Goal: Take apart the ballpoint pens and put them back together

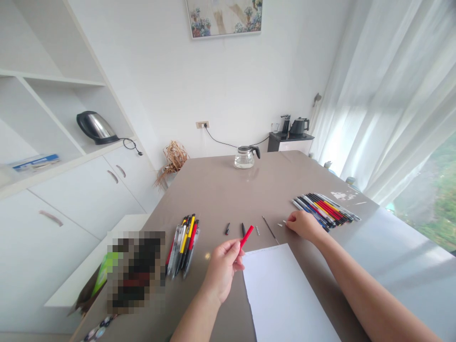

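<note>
My left hand (pixel 221 268) is closed around a red pen barrel (pixel 247 237), tilted up to the right above the top edge of a white sheet of paper (pixel 285 289). My right hand (pixel 302 224) rests low on the table with its fingertips pinched at a tiny white piece, partly hidden by them. Beside those fingers lies another small white piece (pixel 280 225). Between the hands are a thin pen refill (pixel 270 228) and a small spring (pixel 257 231). A black pen part (pixel 243 230) and a short dark pen part (pixel 227 229) lie farther left.
Several pens (pixel 183 244) lie bundled on the left, and a larger row of pens (pixel 326 210) on the right. A glass pot (pixel 245 157) stands at the table's far end. Torn white scraps (pixel 344 195) are near the right edge. A blurred-out dark item (pixel 137 273) sits at left.
</note>
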`<state>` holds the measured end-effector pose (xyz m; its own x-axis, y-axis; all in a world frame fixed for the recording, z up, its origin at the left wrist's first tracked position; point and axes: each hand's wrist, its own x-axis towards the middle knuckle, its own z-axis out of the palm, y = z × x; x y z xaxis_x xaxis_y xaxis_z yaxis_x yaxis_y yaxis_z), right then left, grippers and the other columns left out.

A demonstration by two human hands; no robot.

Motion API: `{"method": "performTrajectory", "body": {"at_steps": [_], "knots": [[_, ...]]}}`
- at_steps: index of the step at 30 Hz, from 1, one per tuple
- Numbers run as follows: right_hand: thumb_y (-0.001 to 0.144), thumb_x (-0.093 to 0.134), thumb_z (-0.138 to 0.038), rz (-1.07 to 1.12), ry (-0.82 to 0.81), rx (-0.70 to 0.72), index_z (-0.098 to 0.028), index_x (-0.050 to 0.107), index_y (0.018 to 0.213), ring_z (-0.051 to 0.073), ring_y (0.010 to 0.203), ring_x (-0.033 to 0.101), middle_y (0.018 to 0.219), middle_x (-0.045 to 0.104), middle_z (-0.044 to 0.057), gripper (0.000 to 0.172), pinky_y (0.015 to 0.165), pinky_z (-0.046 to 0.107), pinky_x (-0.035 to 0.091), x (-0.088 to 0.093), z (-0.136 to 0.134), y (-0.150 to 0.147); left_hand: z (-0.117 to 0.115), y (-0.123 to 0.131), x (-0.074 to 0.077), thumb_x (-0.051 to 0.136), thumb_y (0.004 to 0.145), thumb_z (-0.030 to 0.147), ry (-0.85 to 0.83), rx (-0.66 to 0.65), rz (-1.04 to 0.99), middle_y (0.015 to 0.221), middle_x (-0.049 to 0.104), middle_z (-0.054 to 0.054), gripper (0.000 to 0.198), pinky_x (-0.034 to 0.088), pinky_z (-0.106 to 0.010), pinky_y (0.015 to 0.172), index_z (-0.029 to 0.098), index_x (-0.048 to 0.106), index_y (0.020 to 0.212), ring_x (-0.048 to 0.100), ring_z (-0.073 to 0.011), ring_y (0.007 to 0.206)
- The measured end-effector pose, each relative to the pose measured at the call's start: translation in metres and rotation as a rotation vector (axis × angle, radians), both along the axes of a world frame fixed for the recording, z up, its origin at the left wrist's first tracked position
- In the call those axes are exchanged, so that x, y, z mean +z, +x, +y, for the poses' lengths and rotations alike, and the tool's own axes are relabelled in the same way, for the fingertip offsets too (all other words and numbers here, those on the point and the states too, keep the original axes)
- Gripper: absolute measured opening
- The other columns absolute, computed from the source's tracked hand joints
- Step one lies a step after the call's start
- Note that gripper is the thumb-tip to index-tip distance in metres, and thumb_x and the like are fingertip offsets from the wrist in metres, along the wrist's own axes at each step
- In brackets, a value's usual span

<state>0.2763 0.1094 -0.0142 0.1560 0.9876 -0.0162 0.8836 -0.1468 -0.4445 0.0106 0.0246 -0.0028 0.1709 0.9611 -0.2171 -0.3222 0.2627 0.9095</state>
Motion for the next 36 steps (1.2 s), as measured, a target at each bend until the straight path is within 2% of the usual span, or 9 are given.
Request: {"method": "performTrajectory", "body": {"at_steps": [7,13,15,17,20,28,32,34,36], "knots": [[0.061,0.057,-0.027,0.031,0.013,-0.005,-0.017,0.062,0.058,0.016,0.057,0.053,0.058,0.060,0.005,0.011,0.050,0.024,0.034,0.002,-0.001,0.000,0.001,-0.001,-0.001,0.054,0.075,0.036,-0.003,-0.012,0.001,0.067,0.050,-0.001,0.029,0.037,-0.019,0.050,0.014,0.060,0.092,0.043,-0.0057,0.052],[0.070,0.048,-0.033,0.111,0.084,0.011,-0.017,0.064,0.069,0.013,0.055,0.050,0.060,0.058,0.002,0.022,0.050,0.022,0.035,0.031,-0.015,-0.023,-0.001,0.001,0.002,0.054,0.076,0.034,0.000,-0.012,-0.043,0.068,0.050,0.000,0.025,0.036,-0.019,0.050,0.014,0.059,0.090,0.042,-0.0056,0.053],[0.072,0.047,-0.038,0.286,0.061,0.136,-0.017,0.064,0.073,0.010,0.050,0.046,0.057,0.055,0.000,0.027,0.046,0.021,0.034,0.042,-0.028,-0.047,-0.003,0.002,0.005,0.053,0.077,0.031,0.023,-0.032,-0.094,0.068,0.050,0.000,0.021,0.036,-0.019,0.050,0.014,0.058,0.088,0.042,-0.0054,0.053],[0.070,0.051,-0.040,0.513,-0.051,0.290,-0.016,0.065,0.074,0.009,0.046,0.042,0.052,0.050,-0.002,0.028,0.042,0.020,0.032,0.047,-0.043,-0.075,-0.004,0.004,0.009,0.052,0.078,0.029,0.045,-0.050,-0.138,0.067,0.049,0.000,0.017,0.035,-0.019,0.050,0.014,0.056,0.085,0.042,-0.0055,0.053],[0.072,0.051,-0.033,0.725,-0.050,0.374,-0.017,0.064,0.072,0.008,0.049,0.043,0.055,0.052,-0.002,0.021,0.045,0.020,0.034,0.046,-0.061,-0.108,-0.006,0.005,0.013,0.051,0.080,0.026,0.058,-0.058,-0.176,0.066,0.048,0.001,0.012,0.035,-0.019,0.050,0.015,0.054,0.081,0.042,-0.0055,0.053],[0.076,0.051,-0.028,1.248,-0.069,0.509,-0.015,0.054,0.073,0.011,0.053,0.054,0.059,0.059,0.001,0.014,0.054,0.025,0.038,0.042,-0.080,-0.128,-0.008,0.006,0.018,0.049,0.081,0.026,0.097,-0.029,-0.234,0.060,0.047,0.003,0.011,0.034,-0.019,0.050,0.017,0.047,0.075,0.043,-0.0063,0.053],[0.075,0.054,-0.034,1.274,-0.031,0.420,-0.015,0.051,0.070,0.010,0.050,0.051,0.055,0.056,-0.001,0.019,0.053,0.025,0.039,0.044,-0.077,-0.128,-0.009,0.007,0.015,0.043,0.083,0.034,0.155,-0.078,-0.006,0.064,0.050,0.001,0.020,0.038,-0.021,0.049,0.017,0.048,0.075,0.045,-0.0084,0.054],[0.074,0.055,-0.037,1.204,0.059,0.351,-0.015,0.053,0.070,0.010,0.053,0.050,0.060,0.057,0.001,0.023,0.053,0.024,0.040,0.051,-0.070,-0.119,-0.011,0.007,0.015,0.039,0.083,0.039,0.247,-0.105,0.246,0.072,0.055,-0.003,0.025,0.042,-0.025,0.054,0.017,0.052,0.084,0.049,-0.0114,0.059],[0.074,0.052,-0.040,1.084,0.193,0.269,-0.014,0.054,0.073,0.010,0.055,0.050,0.064,0.058,0.003,0.026,0.053,0.024,0.041,0.062,-0.060,-0.100,-0.014,0.007,0.017,0.040,0.082,0.041,0.431,-0.190,0.539,0.085,0.059,-0.007,0.031,0.044,-0.032,0.069,0.018,0.055,0.096,0.054,-0.0172,0.076]]}}
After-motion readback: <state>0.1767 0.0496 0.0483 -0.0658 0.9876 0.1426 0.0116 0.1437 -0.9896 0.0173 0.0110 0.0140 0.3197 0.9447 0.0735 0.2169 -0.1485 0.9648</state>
